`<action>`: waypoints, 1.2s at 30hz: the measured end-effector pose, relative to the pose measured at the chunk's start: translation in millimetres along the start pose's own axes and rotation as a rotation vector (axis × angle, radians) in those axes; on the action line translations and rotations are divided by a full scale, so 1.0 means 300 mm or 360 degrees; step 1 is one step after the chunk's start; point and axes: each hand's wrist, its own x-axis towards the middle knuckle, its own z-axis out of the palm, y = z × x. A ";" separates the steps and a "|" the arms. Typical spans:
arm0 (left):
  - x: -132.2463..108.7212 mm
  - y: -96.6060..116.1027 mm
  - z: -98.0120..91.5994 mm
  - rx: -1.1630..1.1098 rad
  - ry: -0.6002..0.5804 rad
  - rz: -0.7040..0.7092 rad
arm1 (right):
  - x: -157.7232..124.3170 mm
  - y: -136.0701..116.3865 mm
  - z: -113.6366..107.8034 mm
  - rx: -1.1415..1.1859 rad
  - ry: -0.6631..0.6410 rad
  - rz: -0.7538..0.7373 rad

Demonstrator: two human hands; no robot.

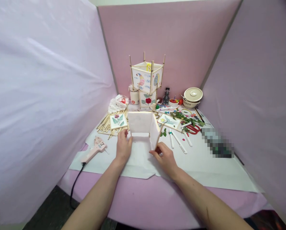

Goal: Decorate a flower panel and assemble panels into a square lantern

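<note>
Upright on the white sheet stand joined white panels framed with thin wooden sticks, set at an angle to each other. My left hand is at their left edge, its fingers and thumb curled around the lower corner. At the near lower corner of the right panel, my right hand pinches the stick frame between thumb and fingers. Left of my left hand lies a pink glue gun with a black cord. Just beyond that hand, a framed panel with a pressed flower rests on a pile of wooden sticks.
A tall lantern with painted panels stands at the back. On the right lie white markers, red-handled scissors, green leaves and another flower panel. A lidded pot stands back right; pink walls enclose the table.
</note>
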 end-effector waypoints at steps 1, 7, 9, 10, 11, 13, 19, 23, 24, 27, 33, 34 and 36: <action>-0.018 0.014 0.000 -0.0008 0.0021 0.0025 | -0.002 -0.005 0.005 0.0019 -0.0026 -0.0003; -0.151 0.139 0.021 -0.0388 -0.0466 0.0157 | -0.009 -0.032 0.018 0.0087 -0.0241 -0.0189; -0.170 0.155 0.038 -0.0372 -0.0537 0.0032 | -0.018 -0.029 0.023 0.0145 -0.0274 -0.0236; -0.172 0.154 0.045 -0.0358 -0.0537 -0.0043 | -0.021 -0.026 0.024 0.0169 -0.0277 -0.0228; -0.170 0.147 0.051 -0.0365 -0.0529 -0.0120 | -0.024 -0.022 0.025 0.0184 -0.0268 -0.0204; -0.158 0.123 0.057 -0.0449 -0.0525 -0.0268 | -0.025 -0.011 0.021 0.0181 -0.0216 -0.0130; -0.082 0.060 0.027 -0.0881 -0.0627 -0.0522 | 0.004 0.047 -0.004 -0.0044 0.0050 0.0153; -0.041 0.043 0.007 -0.1061 -0.0748 -0.0655 | 0.029 0.087 -0.009 -0.0188 0.0085 0.0297; -0.035 0.036 0.005 -0.1093 -0.0786 -0.0672 | 0.036 0.094 -0.007 -0.0191 0.0071 0.0311; -0.028 0.008 0.004 -0.1080 -0.0837 -0.0646 | 0.056 0.107 -0.001 -0.0094 0.0015 0.0375; -0.009 -0.034 0.000 -0.0706 -0.0819 -0.0422 | 0.082 0.107 0.014 -0.0032 0.0001 0.0434; -0.005 -0.033 -0.002 -0.0681 -0.0831 -0.0416 | 0.085 0.104 0.015 -0.0055 0.0003 0.0441; 0.002 -0.029 -0.006 -0.0637 -0.0856 -0.0419 | 0.090 0.098 0.017 -0.0090 0.0005 0.0466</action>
